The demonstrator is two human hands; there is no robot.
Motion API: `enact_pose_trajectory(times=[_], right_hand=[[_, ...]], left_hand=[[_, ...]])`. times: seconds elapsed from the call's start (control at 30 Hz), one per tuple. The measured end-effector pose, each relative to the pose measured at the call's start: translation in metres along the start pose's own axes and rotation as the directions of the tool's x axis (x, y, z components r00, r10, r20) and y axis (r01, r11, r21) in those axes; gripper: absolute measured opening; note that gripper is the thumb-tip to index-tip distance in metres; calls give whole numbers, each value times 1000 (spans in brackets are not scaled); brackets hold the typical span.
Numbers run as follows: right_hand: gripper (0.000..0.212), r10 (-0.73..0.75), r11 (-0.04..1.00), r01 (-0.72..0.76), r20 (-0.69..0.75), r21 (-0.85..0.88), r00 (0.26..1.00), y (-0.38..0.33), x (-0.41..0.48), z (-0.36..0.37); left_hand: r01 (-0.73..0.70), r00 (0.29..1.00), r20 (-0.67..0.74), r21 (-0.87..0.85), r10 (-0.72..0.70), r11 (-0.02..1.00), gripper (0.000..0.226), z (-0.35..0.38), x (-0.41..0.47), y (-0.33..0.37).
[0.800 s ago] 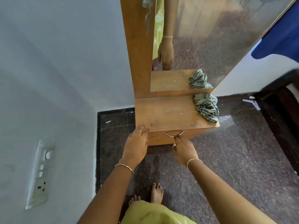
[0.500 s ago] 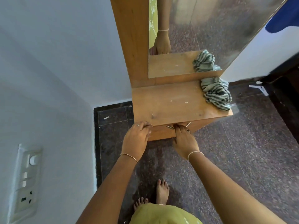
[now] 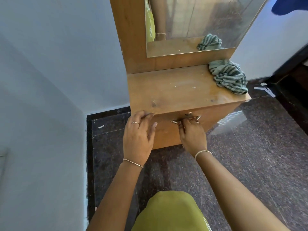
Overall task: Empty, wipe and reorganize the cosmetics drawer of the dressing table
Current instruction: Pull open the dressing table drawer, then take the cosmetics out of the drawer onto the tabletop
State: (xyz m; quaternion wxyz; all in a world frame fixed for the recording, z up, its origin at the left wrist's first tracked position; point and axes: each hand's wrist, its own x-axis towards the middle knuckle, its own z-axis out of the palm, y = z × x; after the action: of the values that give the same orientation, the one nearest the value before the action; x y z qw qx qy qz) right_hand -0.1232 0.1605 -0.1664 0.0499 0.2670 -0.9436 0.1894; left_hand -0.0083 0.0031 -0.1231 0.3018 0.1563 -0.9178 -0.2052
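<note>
Under the counter (image 3: 175, 94) edge the drawer (image 3: 166, 135) sits shut — right grip (image 3: 193, 137) curled round its handle (image 3: 174, 121), left grip (image 3: 138, 135) released, fingers flat on the edge — so a sharp yank could spill its contents

top: striped cloth (image 3: 230, 77) occupying the tabletop's (image 3: 175, 94) right rear corner, bare wood showing elsewhere | back: mirror panel (image 3: 191, 22) closing off the rear | left: wall (image 3: 58, 64) standing near | front: left hand (image 3: 138, 135) and right hand (image 3: 191, 134) crowding the drawer front (image 3: 168, 135) (right one gripping the handle (image 3: 175, 121))
</note>
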Motion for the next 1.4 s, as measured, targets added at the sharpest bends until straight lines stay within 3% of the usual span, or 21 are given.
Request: enact_pose_trajectory(times=[0.2, 0.4, 0.5, 0.6, 0.73, 1.0, 1.23, 1.4], right_hand=[[22, 48, 997, -45, -53, 66, 997, 2, -37, 1], [20, 94, 991, -82, -111, 106, 989, 3, -86, -8], [19, 119, 988, -94, -215, 123, 969, -6, -107, -18], [18, 39, 996, -8, -364, 87, 930, -21, -118, -30], [20, 33, 996, 4, -425, 85, 905, -31, -115, -42], [17, 11, 999, 4, -287, 49, 958, -23, -98, -61], [32, 36, 999, -35, -154, 12, 987, -16, -92, -73], [36, 150, 985, -142, -74, 98, 986, -9, -87, -76]], left_hand=[[-46, 999, -12, 40, 47, 998, 26, 0, -11, 4], [-28, 992, 119, -52, 34, 998, 26, -9, -43, 15], [2, 984, 179, -130, 21, 992, 27, -21, -53, 21], [72, 972, 235, -190, -26, 979, 29, -31, -60, 29], [140, 952, 297, -211, -73, 967, 26, -36, -64, 31], [309, 855, 497, -261, -147, 915, 14, -41, -55, 34], [216, 720, 687, -82, -102, 973, 29, -35, -38, 40], [256, 732, 669, -98, -126, 962, 15, -22, -41, 50]])
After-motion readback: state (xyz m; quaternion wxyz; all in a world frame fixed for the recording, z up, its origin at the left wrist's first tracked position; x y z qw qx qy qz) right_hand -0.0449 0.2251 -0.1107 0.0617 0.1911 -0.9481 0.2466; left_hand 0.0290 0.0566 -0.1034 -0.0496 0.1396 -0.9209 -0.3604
